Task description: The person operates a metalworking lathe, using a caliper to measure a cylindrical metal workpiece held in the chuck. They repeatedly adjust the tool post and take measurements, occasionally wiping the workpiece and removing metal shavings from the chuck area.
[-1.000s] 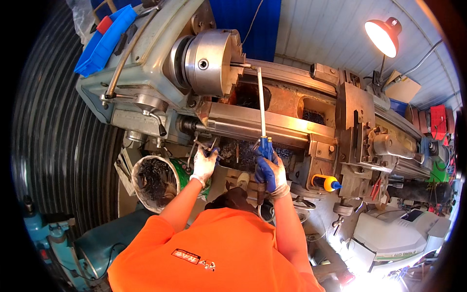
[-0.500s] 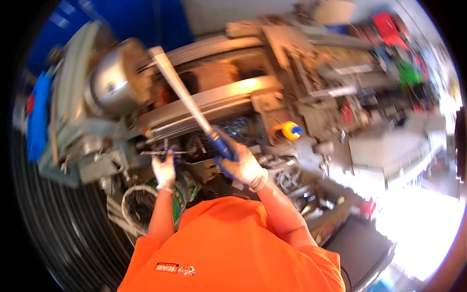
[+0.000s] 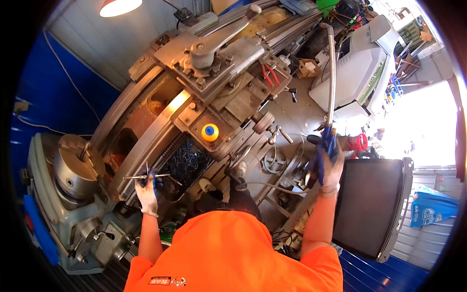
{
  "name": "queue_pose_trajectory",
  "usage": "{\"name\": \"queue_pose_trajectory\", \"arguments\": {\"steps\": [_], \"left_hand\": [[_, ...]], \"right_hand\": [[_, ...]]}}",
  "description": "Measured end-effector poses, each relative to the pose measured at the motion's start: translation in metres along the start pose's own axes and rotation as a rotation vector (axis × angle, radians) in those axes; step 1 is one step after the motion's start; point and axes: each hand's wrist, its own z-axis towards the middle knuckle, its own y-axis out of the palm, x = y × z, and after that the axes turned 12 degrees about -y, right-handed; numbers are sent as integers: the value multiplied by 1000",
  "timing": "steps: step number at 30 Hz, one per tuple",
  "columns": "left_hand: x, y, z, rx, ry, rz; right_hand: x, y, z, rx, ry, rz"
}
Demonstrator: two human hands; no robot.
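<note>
My left hand (image 3: 147,195), in a white and blue glove, is closed on a thin T-handled key (image 3: 134,177) beside the front rail of a lathe bed (image 3: 146,148). My right hand (image 3: 329,169), gloved alike, is wrapped round the lower end of a long metal bar (image 3: 332,82) with a bent tip. The bar points away from me, to the right of the lathe. Left of my left hand is the lathe chuck (image 3: 68,170), with another rod-like piece standing at its jaws. Dark metal shavings (image 3: 187,158) fill the tray below the bed.
On the lathe carriage stand a yellow bottle with a blue cap (image 3: 209,132), red-handled pliers (image 3: 270,75) and a tool post with a lever (image 3: 202,53). A handwheel (image 3: 264,121) juts toward me. At right are a dark flat panel (image 3: 368,207) and a pale machine housing (image 3: 352,75).
My view has swung to the right. The bar in my right hand has moved from across the lathe bed out to its right. My left hand still holds the T-handled key by the bed.
</note>
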Motion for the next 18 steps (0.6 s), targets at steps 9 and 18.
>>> {"name": "queue_pose_trajectory", "arguments": {"steps": [9, 18], "left_hand": [[10, 31, -30, 202, -12, 47], [-15, 35, -66, 361, -92, 109]], "right_hand": [[113, -10, 226, -172, -287, -787], [215, 64, 308, -427, -199, -1010]]}}
